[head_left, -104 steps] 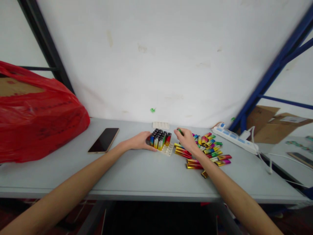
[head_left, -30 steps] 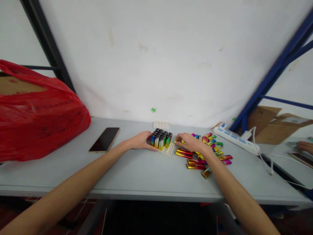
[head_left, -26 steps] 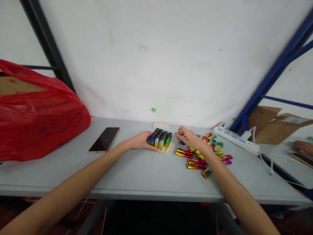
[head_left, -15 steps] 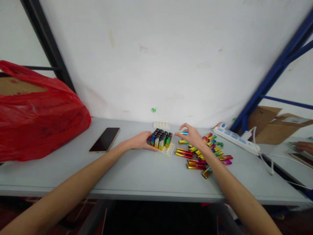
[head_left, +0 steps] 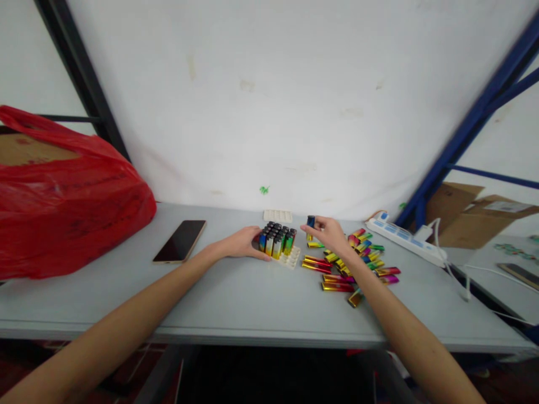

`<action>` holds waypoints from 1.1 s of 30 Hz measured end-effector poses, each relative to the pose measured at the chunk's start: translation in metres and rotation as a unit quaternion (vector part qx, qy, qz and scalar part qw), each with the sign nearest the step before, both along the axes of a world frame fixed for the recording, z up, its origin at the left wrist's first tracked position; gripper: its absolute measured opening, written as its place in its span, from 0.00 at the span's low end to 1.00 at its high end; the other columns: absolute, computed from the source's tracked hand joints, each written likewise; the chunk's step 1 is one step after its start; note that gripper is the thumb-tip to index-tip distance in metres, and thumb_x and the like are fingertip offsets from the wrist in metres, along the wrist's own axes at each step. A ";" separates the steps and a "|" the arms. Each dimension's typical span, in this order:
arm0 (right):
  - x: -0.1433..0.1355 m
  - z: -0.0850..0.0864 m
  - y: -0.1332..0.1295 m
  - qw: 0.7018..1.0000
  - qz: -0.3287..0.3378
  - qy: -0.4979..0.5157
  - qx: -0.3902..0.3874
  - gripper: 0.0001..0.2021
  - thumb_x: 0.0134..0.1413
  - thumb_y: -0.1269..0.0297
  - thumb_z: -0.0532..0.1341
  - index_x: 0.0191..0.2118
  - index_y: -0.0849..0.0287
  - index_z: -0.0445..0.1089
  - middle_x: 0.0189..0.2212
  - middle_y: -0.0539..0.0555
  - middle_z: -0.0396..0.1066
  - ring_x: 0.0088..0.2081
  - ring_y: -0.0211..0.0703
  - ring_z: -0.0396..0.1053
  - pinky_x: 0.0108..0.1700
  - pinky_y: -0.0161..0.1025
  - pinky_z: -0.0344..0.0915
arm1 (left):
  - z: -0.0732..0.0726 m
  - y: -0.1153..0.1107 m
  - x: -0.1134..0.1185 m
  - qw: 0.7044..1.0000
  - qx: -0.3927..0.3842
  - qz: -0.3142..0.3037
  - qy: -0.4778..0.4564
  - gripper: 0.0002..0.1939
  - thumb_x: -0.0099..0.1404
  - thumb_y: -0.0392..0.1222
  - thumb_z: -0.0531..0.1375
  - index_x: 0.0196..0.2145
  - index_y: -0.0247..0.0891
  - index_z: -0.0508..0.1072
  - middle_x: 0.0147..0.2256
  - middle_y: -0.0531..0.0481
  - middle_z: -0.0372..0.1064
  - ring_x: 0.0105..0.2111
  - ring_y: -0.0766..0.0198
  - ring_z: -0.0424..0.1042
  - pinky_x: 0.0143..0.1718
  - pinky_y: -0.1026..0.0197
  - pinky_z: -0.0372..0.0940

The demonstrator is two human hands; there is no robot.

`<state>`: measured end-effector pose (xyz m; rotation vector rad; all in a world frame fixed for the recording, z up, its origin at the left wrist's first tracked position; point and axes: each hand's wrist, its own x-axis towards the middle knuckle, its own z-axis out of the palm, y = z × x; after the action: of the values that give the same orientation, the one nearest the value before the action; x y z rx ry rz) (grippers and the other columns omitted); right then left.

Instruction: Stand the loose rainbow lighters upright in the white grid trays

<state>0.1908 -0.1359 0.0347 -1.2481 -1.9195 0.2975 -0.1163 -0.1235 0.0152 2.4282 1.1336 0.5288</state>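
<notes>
Upright lighters [head_left: 278, 238] with black tops and shiny coloured bodies stand packed in a white tray [head_left: 290, 258], whose near right holes show bare. My left hand [head_left: 244, 243] is curved around the left side of this group, thumb in front and fingers behind, gripping it. To the right of the tray, my right hand [head_left: 329, 231] pinches one lighter [head_left: 310, 221], held upright with its dark top up. Below and beside that hand lies a loose pile of metallic lighters [head_left: 337, 278] in red, gold, green and purple.
A second white tray [head_left: 278, 215] lies near the wall. On the left are a phone [head_left: 180, 241] and a red plastic bag [head_left: 71, 207] around a carton. A white power strip [head_left: 406, 239] with cables runs along the right, near cardboard boxes [head_left: 463, 216] and a blue frame [head_left: 475, 118].
The lighter in my right hand has turned from lying flat to upright. My left hand stays at the tray. A person's hand at the far right has gone out of view.
</notes>
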 end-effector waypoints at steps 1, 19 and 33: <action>-0.001 0.001 0.000 1.000 0.012 0.003 0.002 0.28 0.56 0.36 0.62 0.23 0.56 0.62 0.20 0.48 0.63 0.27 0.41 0.63 0.32 0.37 0.60 | 0.000 0.000 0.000 1.000 0.003 0.001 0.007 0.40 0.47 0.73 0.70 0.45 0.38 0.76 0.44 0.44 0.77 0.45 0.45 0.75 0.45 0.54 0.67; -0.038 -0.009 -0.019 0.997 0.037 0.064 -0.024 0.29 0.64 0.38 0.53 0.21 0.55 0.54 0.18 0.47 0.55 0.24 0.38 0.55 0.28 0.37 0.52 | 0.000 -0.001 0.001 0.999 0.020 0.017 0.030 0.40 0.46 0.73 0.70 0.44 0.37 0.76 0.42 0.43 0.76 0.42 0.45 0.75 0.42 0.53 0.67; -0.041 -0.005 -0.024 0.999 0.018 0.033 0.000 0.23 0.66 0.45 0.51 0.25 0.55 0.58 0.21 0.47 0.59 0.27 0.39 0.59 0.32 0.37 0.52 | -0.002 0.001 0.000 0.999 0.032 0.012 0.018 0.39 0.46 0.72 0.71 0.45 0.37 0.76 0.42 0.44 0.77 0.42 0.47 0.75 0.43 0.54 0.68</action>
<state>0.1501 -0.1604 0.0299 -1.1904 -1.8870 0.3526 -0.1163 -0.1230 0.0129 2.4908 1.1799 0.5391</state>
